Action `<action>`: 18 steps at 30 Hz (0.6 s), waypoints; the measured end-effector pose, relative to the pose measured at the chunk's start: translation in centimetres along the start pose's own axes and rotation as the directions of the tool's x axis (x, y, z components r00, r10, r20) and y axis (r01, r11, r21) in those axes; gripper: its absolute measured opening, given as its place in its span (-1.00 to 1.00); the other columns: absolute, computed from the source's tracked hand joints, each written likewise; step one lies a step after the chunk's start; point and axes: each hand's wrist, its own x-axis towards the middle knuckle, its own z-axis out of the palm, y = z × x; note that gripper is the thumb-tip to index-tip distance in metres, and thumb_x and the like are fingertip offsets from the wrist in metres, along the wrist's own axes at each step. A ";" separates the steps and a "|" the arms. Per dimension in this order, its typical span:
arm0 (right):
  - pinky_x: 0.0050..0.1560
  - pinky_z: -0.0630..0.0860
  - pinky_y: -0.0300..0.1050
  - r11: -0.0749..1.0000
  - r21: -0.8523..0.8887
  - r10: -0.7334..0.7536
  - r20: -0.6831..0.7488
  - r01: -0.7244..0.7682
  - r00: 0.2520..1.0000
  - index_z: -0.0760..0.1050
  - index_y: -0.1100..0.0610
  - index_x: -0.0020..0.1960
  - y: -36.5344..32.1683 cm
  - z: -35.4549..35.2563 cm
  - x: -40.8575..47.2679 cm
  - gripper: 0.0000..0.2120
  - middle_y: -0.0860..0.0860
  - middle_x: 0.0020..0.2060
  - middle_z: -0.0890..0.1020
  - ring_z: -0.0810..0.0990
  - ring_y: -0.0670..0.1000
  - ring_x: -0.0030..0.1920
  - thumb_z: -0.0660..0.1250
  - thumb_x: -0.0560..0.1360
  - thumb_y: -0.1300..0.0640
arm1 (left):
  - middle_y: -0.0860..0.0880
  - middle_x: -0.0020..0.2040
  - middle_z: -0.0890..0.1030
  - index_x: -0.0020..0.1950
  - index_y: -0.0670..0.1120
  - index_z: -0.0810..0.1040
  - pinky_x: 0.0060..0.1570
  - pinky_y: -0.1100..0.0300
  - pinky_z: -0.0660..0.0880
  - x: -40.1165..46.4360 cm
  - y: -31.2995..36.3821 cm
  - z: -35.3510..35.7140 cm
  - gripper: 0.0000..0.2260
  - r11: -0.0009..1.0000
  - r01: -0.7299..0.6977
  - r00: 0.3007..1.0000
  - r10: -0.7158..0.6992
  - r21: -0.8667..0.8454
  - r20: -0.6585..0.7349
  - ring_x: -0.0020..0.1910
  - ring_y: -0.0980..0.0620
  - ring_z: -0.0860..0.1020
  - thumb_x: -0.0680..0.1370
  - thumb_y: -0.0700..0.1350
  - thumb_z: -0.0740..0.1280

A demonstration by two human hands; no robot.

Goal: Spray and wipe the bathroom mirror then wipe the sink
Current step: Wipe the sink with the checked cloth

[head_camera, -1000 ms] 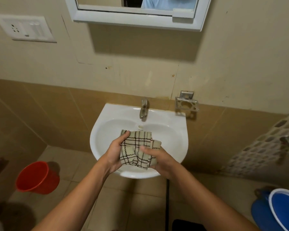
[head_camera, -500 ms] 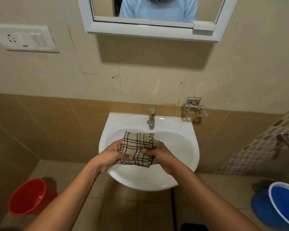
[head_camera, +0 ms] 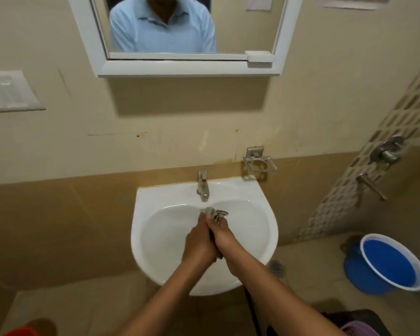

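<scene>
"White sink (head_camera: 260, 204), any words on it?"

"None I can read."

"And the hands?"

"The left hand (head_camera: 199, 243) and right hand (head_camera: 224, 241) press together over the bowl. Their fingers (head_camera: 210, 220) curl tight around the checked cloth (head_camera: 219, 213), under the tap (head_camera: 202, 185)."

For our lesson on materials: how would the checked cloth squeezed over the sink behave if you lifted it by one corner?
Probably floppy: the checked cloth bunches small between the left hand and right hand. Likely light, and unlikely to break or roll.
</scene>
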 end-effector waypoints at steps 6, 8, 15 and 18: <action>0.11 0.57 -0.02 0.956 0.293 0.009 -0.108 0.023 0.994 0.55 0.00 0.20 1.1 -6.9 -0.4 -0.54 -0.04 0.00 0.72 0.67 0.02 0.07 0.42 0.41 -0.21 | -0.01 0.56 0.23 0.56 0.02 0.19 0.43 -0.11 0.33 -1.2 2.6 4.5 -0.44 0.892 0.048 0.952 0.096 -0.450 0.291 0.51 -0.04 0.27 0.57 -0.02 0.26; -0.09 0.59 -0.07 0.931 0.358 0.002 -0.203 0.073 0.979 0.60 0.08 0.16 1.7 -9.6 -0.9 -0.62 0.02 -0.05 0.73 0.70 0.05 0.00 0.48 0.41 -0.08 | -0.06 0.47 0.39 0.49 -0.01 0.31 0.40 -0.12 0.37 -1.5 5.2 5.8 -0.55 0.829 0.116 0.918 0.121 -0.547 0.378 0.44 -0.07 0.37 0.59 -0.12 0.25; 0.04 0.61 0.26 0.838 0.500 -0.020 -0.373 0.219 0.928 0.63 0.23 0.07 3.6 -19.5 -3.7 -0.62 0.26 -0.03 0.69 0.67 0.28 0.03 0.59 0.32 0.11 | -0.07 0.09 0.71 0.08 -0.03 0.72 0.15 0.13 0.57 -0.5 10.8 10.4 -0.57 0.756 0.157 0.880 0.185 -0.636 0.438 0.10 0.03 0.66 0.53 -0.44 0.18; 0.07 0.62 0.13 0.847 0.461 -0.043 -0.437 0.265 0.899 0.63 0.24 0.08 4.8 -24.2 -5.0 -0.69 0.21 -0.03 0.71 0.68 0.21 0.03 0.55 0.37 0.18 | -0.01 0.15 0.69 -0.01 -0.01 0.75 0.25 0.01 0.53 -0.3 13.5 14.1 -0.57 0.767 0.121 0.858 0.238 -0.630 0.454 0.19 0.01 0.63 0.53 -0.45 0.21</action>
